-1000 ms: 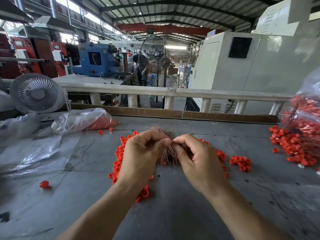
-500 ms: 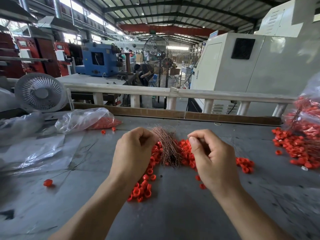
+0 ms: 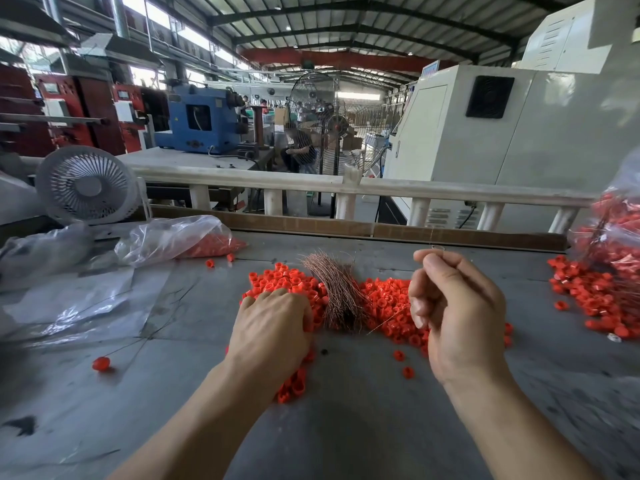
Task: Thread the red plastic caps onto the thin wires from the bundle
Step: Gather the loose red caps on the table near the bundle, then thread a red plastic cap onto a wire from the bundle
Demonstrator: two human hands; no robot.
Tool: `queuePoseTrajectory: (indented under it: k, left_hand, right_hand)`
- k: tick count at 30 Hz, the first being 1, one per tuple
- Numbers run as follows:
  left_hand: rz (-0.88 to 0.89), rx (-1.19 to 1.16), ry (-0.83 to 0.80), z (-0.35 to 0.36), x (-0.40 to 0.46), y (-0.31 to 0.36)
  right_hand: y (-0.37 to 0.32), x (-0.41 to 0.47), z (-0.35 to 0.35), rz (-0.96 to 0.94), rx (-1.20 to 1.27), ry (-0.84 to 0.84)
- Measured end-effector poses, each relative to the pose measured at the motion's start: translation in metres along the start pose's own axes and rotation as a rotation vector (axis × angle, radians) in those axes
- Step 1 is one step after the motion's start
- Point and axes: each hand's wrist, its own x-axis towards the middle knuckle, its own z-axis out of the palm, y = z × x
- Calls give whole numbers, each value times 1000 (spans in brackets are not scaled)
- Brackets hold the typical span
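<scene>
Glossy plastic caps (image 3: 384, 296), seemingly coppery wires (image 3: 341, 296)

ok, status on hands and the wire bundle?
Left hand down on red caps. Right hand raised, pinching one thin wire. Wire bundle on table, unobstructed.

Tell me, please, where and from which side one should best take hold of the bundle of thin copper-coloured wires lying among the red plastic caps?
Probably at the near end of the bundle of thin copper-coloured wires, where the strands lie packed together; the far end fans out loosely. Come from above with a pinch across its width, since red plastic caps crowd both sides and the left hand rests close on the left.
</scene>
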Motion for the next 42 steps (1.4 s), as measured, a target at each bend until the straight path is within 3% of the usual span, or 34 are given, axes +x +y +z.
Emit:
queuePoseTrajectory:
  k: [10, 42]
  left_hand:
    - [11, 54, -7, 1, 1, -3]
    - [25, 81, 6, 5, 2, 0]
  right_hand:
    - [3, 1, 3, 203, 142, -32]
    - [12, -5, 6, 245, -2, -102]
